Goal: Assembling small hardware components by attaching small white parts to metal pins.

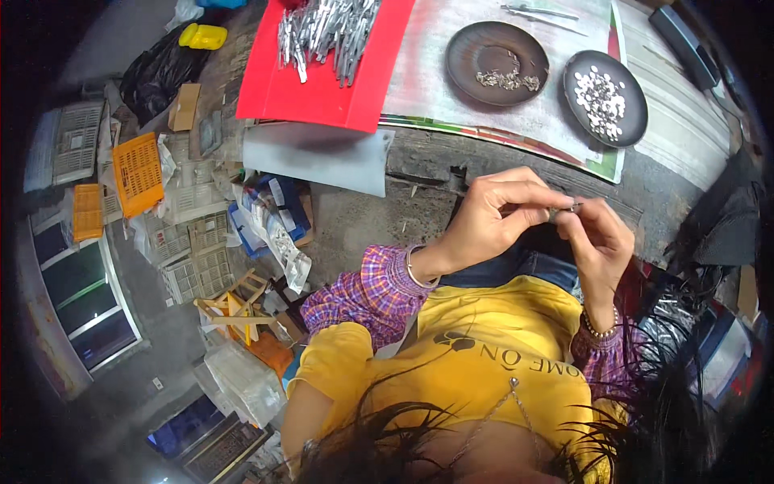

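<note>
Left hand [500, 211] and right hand [601, 242] together pinch one tiny piece [574, 207] at their fingertips, beside the table [427, 165] carrying two dark bowls [463, 60] and one red sheet [347, 109].

A tiny dark piece [574, 207] with a metallic glint sits pinched between the fingertips of the left hand [501, 206] and the right hand [601, 235], which hide most of its shape and tilt. It is held by the bench's [645, 192] near edge.
</note>
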The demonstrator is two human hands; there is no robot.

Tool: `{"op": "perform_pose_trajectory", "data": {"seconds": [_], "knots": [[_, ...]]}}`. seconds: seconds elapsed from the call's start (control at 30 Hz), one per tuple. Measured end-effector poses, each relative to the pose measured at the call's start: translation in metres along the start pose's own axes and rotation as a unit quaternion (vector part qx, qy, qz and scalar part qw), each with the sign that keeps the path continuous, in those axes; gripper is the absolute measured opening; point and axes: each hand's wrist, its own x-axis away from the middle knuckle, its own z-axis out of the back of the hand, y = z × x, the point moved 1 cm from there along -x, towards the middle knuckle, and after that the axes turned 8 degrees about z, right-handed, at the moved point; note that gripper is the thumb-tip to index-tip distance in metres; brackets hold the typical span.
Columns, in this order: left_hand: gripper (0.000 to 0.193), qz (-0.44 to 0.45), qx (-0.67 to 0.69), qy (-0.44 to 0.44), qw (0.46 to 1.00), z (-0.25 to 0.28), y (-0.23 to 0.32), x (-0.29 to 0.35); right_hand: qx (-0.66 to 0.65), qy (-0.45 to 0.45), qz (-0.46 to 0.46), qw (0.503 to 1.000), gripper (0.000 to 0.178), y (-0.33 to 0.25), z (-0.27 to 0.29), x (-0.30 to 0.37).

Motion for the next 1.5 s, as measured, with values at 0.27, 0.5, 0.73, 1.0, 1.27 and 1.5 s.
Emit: {"op": "perform_pose_trajectory", "data": {"seconds": [0.27,0.5,0.73,1.0,1.27,1.5], "knots": [[0.018,0.040,0.045,-0.004,0.998,0.008,0.001,0.008,-0.071,-0.121,0.023,0.990,0.008,-0.001,0.000,-0.006],[0.006,-0.063,-0.304,0.312,0.898,0.124,-0.005,0.065,-0.088,-0.135,-0.029,0.987,0.009,0.008,0.002,0.005],[0.012,-0.159,-0.542,0.282,0.775,0.170,-0.032,0.056,-0.081,-0.160,-0.070,0.981,0.012,0.009,-0.005,0.004],[0.011,-0.072,-0.543,0.373,0.749,0.232,-0.045,0.113,-0.062,-0.166,-0.069,0.982,0.012,0.012,-0.007,0.008],[0.007,0.024,-0.210,0.395,0.894,0.187,-0.034,0.090,-0.072,-0.160,-0.101,0.979,0.012,0.010,-0.006,0.005],[0.007,0.145,0.096,0.135,0.975,0.068,0.009,0.047,-0.075,-0.143,-0.015,0.987,0.016,-0.001,-0.022,0.003]]}}
